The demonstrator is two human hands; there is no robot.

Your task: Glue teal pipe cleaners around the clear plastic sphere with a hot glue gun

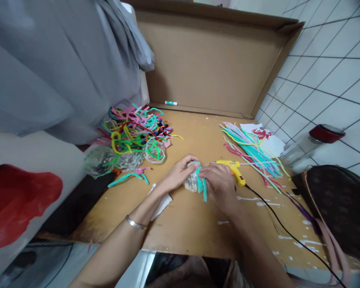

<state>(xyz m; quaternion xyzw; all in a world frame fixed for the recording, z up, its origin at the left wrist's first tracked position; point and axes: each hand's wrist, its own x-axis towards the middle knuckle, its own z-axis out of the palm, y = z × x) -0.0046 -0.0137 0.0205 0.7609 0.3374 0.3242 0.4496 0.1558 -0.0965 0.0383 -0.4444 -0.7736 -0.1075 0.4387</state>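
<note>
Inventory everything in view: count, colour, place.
Clear piece: one, turquoise strips on it, centre
Glue gun: one, yellow, centre
Strip heap: one, multicoloured, left
Strip bundle: one, multicoloured, right
Marker: one, white-green, far edge
Bottle: one, clear, right
Bag: one, brown, right
Printed sheet: one, white-red, right
Scrap: one, white, centre
Cardboard: one, brown, back
Cloth: one, grey, upper left
Table: one, tan, centre
Tiles: many, white, right
Bracelet: one, silver, left wrist
Left hand: one, holding clear piece
Right hand: one, at turquoise strips

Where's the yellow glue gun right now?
In the head view, the yellow glue gun lies right of centre on the table, between the right hand and the bundle of fuzzy stems.
</note>
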